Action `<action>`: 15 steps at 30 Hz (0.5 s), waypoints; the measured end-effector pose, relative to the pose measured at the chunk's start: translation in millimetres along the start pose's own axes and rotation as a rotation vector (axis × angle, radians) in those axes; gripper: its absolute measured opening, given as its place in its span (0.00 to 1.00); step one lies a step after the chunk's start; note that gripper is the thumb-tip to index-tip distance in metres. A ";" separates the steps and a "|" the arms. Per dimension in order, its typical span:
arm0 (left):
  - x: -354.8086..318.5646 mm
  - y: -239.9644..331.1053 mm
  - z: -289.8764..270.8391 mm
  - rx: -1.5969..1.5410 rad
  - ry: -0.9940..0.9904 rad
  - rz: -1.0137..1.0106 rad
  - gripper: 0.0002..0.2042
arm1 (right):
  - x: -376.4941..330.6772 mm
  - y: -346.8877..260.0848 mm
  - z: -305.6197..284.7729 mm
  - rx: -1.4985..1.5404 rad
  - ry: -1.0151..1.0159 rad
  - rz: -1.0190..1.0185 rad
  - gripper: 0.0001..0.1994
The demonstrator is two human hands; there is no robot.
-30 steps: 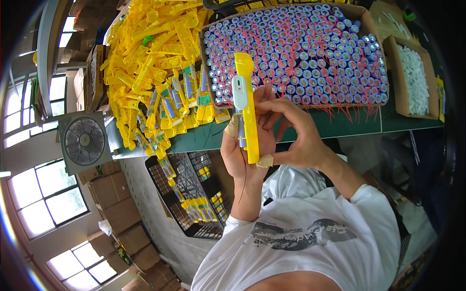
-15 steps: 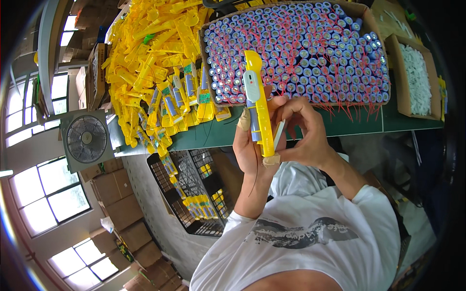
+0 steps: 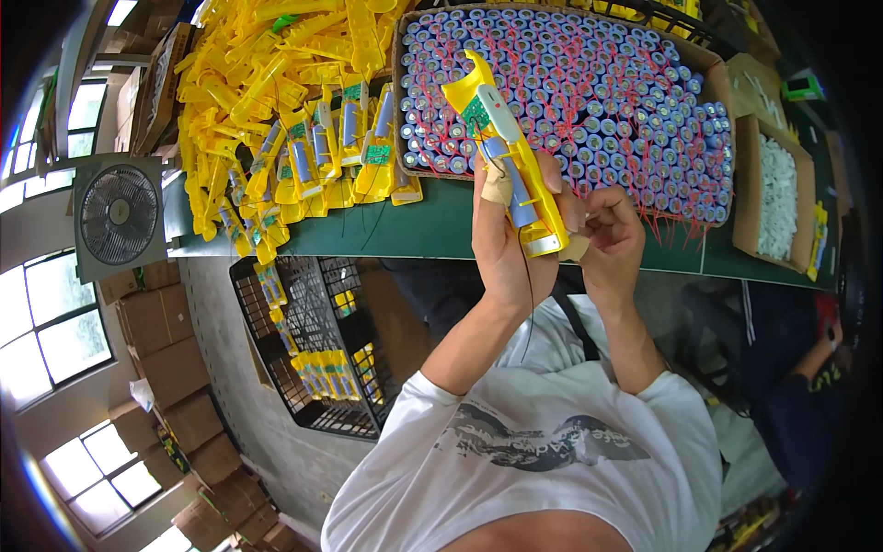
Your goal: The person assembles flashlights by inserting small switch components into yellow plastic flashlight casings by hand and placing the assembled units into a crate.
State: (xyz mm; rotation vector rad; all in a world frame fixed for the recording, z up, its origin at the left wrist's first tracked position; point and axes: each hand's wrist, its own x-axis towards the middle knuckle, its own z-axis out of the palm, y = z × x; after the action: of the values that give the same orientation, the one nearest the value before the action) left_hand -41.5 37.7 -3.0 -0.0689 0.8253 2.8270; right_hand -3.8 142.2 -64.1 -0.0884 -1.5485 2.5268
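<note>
- The person's left hand (image 3: 504,241) is raised in front of the chest and wrapped around the lower half of a long yellow plastic housing (image 3: 506,152), fingers curled shut on it. A bandaged thumb (image 3: 498,182) presses across its open face. Held upright like this, the open side faces the camera, so the parts inside can be seen and reached.
- Inside the housing sit a blue cylindrical cell (image 3: 512,189), a small green circuit board (image 3: 475,117) and a white strip (image 3: 497,112) near the top. A thin dark wire (image 3: 528,285) hangs from it down past the wrist.
- The right hand (image 3: 611,241) sits just beside the housing's lower end. Its fingers are bent in narrowly, with the taped fingertip (image 3: 576,247) against the bottom corner, probably steadying or pressing it; the exact grip is hard to make out from this angle.
- Below the table edge, a black wire basket (image 3: 276,368) holds finished-looking yellow units standing in rows, near the person's left side.
- On the green table (image 3: 441,230) beyond the hands, half-assembled yellow housings with blue cells lie side by side, and behind them is a loose heap of empty yellow shells (image 3: 267,74).
- Further back, a wide cardboard tray (image 3: 713,69) is packed with upright blue cells with red wires, and a smaller box of white parts (image 3: 777,189) sits at its right.
- A square fan (image 3: 118,216) sits at the far left.
</note>
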 end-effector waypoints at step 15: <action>-1.4 3.3 -7.7 -0.189 -0.064 -0.078 0.21 | -9.7 -29.8 21.4 -0.135 0.146 -0.018 0.13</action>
State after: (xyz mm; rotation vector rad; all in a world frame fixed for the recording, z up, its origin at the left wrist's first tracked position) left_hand -40.8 30.6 -7.7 -0.0360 0.5284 2.8094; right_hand 6.3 134.9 -28.2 -0.2686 -1.6510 2.3419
